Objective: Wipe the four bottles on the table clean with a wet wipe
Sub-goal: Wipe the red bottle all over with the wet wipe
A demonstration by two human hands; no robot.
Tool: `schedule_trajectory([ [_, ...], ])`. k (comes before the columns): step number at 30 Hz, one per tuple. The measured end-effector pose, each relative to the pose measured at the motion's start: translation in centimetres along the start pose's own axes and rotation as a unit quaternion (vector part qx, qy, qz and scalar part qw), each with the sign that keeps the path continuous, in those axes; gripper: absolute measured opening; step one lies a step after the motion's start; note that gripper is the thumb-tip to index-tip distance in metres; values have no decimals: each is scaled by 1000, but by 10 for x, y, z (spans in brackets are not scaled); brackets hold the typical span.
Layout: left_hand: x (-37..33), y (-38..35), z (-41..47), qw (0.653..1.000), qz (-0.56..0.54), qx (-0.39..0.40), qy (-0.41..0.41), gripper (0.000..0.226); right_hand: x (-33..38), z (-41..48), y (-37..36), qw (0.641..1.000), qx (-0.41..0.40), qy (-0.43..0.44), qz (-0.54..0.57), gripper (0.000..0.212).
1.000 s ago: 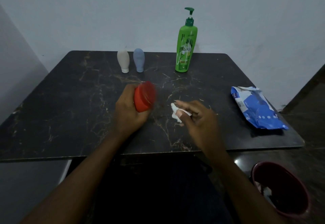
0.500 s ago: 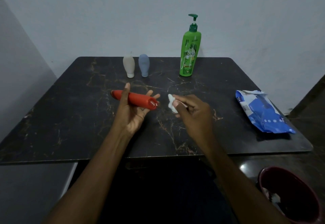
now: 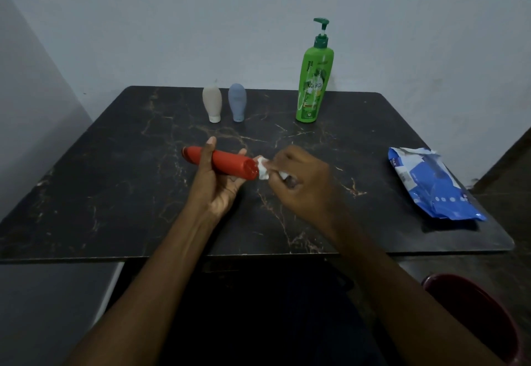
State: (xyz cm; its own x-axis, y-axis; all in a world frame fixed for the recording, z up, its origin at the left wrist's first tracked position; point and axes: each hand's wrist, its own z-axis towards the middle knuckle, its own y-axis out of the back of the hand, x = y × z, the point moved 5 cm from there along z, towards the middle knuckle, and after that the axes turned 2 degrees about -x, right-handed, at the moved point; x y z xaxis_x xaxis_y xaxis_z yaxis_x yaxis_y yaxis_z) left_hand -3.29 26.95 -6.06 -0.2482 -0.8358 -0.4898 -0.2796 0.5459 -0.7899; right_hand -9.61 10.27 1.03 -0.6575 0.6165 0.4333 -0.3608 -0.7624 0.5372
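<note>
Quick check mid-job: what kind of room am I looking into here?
Probably a plain home room: a dark marble-patterned table before a bare grey wall, a green pump bottle on it, a blue wet-wipe pack, and a dark red bin beside it.

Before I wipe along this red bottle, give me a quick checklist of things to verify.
1. Grip: left hand holds red bottle, thumb over it: ok.
2. Tool: right hand pinches wet wipe: ok.
3. Contact: wet wipe touches red bottle's right end: ok.
4. Waiting: beige bottle, grey-blue bottle, green pump bottle upright at the back: ok.
5. Is the wet wipe damp enough: cannot tell.
6. Spare: blue wipes pack lies on table: ok.
</note>
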Motion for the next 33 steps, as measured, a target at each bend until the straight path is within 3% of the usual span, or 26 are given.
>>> schedule_trajectory([
  [6, 4, -1, -1, 999, 35, 6, 2, 75, 5, -8, -22, 998, 48, 36, 1, 18],
  [9, 4, 0, 2, 999, 35, 8, 4, 85, -9, -11, -15, 998, 55, -25, -11, 16],
  [14, 2, 3, 2, 1000, 22, -12, -19, 80, -6, -4, 1, 994, -44, -61, 79, 12],
  [19, 2, 7, 0, 999, 38, 4, -11, 95, -3, -16, -25, 999, 31, 5, 18, 16],
  [22, 0, 7, 2, 1000, 19, 7, -18, 80, -13, -22, -23, 998, 48, -22, -20, 12],
  [25, 3, 5, 3, 1000, 18, 10, -18, 68, -11, -19, -11, 997, -17, -58, 47, 13],
  [27, 4, 7, 3, 1000, 22, 9, -15, 75, -1, -14, -11, 996, -35, -37, 67, 18],
  [30, 3, 7, 2, 999, 27, 13, -12, 70, 4, -18, -24, 999, -3, -12, 38, 14],
  [33, 4, 6, 0, 1000, 16, 25, -2, 49, -8, -23, -26, 998, 15, -62, 9, 6],
])
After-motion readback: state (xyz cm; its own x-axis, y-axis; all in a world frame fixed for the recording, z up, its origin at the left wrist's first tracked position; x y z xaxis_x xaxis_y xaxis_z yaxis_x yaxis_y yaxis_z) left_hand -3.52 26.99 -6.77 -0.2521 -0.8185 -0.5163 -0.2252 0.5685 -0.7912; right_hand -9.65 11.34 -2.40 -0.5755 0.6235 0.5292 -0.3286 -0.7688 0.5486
